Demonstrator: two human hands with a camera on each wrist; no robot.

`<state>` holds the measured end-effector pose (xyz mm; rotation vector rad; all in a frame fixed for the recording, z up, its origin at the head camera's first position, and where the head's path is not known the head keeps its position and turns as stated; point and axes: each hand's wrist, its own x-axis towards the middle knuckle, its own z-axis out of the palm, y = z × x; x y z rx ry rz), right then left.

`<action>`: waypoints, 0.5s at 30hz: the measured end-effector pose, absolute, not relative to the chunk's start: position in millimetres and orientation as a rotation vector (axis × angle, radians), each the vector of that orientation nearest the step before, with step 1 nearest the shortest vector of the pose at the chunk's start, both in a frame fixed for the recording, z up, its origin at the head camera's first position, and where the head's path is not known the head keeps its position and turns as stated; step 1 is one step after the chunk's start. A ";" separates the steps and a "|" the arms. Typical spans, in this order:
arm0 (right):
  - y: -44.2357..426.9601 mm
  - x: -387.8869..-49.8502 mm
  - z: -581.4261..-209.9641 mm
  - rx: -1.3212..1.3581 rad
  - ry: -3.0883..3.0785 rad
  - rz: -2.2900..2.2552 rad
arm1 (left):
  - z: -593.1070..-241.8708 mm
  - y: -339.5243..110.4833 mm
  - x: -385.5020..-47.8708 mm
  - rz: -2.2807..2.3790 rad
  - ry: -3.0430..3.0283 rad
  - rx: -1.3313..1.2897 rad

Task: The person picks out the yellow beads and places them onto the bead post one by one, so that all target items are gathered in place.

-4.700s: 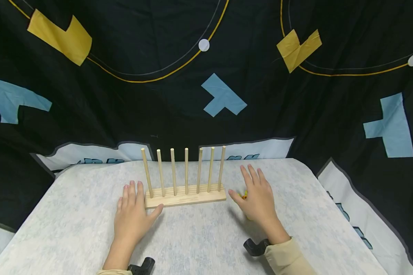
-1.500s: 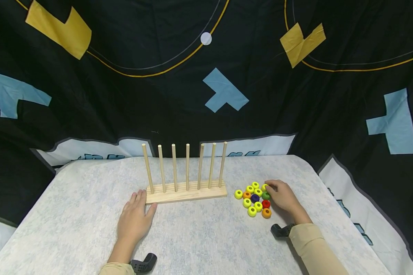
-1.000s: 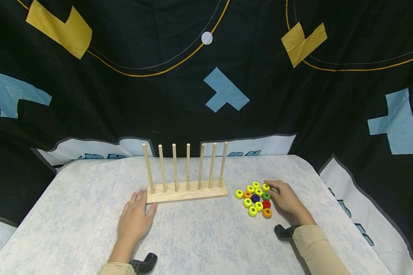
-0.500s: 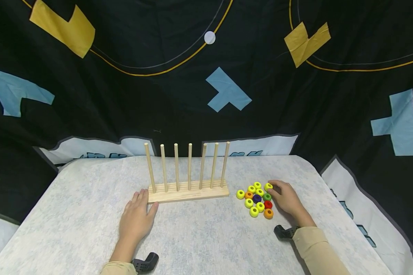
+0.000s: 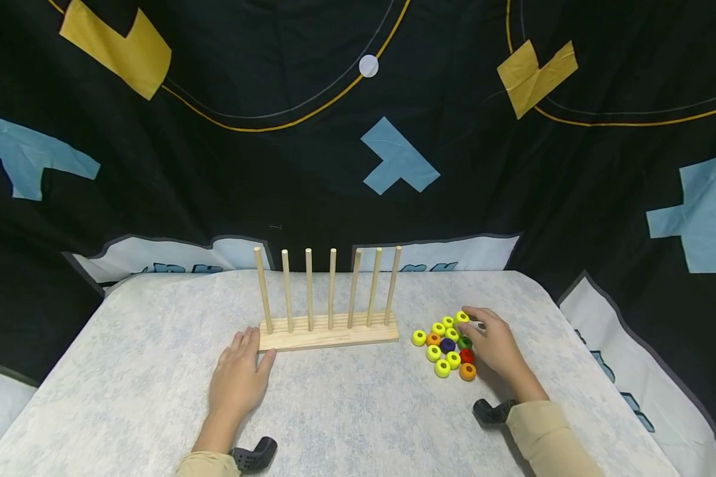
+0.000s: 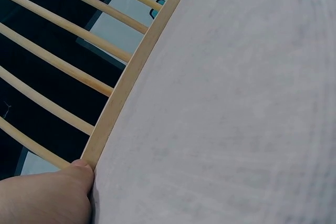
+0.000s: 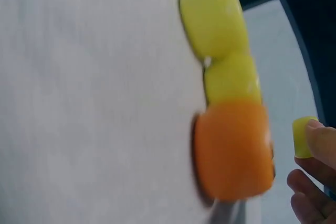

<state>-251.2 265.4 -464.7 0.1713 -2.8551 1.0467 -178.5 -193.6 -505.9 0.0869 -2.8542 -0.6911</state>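
Note:
In the head view, a wooden rack [image 5: 328,336] with several upright pegs stands at the table's middle. My left hand [image 5: 237,381] rests at its left end, fingers nearly straight, the thumb against the front corner; the left wrist view shows that thumb [image 6: 79,174] touching the base. To the right of the rack lies a cluster of ring-shaped beads: several yellow beads [image 5: 433,353], orange beads [image 5: 468,371], a red bead [image 5: 467,356], a purple bead [image 5: 447,345] and a green bead [image 5: 465,342]. My right hand [image 5: 499,344] pinches a yellow bead [image 7: 302,137] between thumb and finger, just above the cluster's far side.
A pale, mottled cloth covers the table [image 5: 346,411]. Behind it hangs a black curtain [image 5: 262,185] with yellow and blue shapes. Each wrist carries a black camera mount [image 5: 494,412]. The pegs stand tall between the two hands.
Earlier my right hand hovered spread over the beads; then it reached the yellow bead at the far right edge. Now that bead is raised slightly and shifted left. The left hand stays at the rack.

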 end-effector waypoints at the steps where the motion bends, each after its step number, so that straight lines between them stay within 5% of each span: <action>1: 262.6 -249.2 -463.2 0.182 -2.853 1.049 | -505.9 -193.5 -178.5 -0.691 -2.853 0.087; 15: 214.0 -224.4 -448.6 0.446 -2.790 0.976 | -506.6 -193.4 -179.2 -0.699 -2.853 0.096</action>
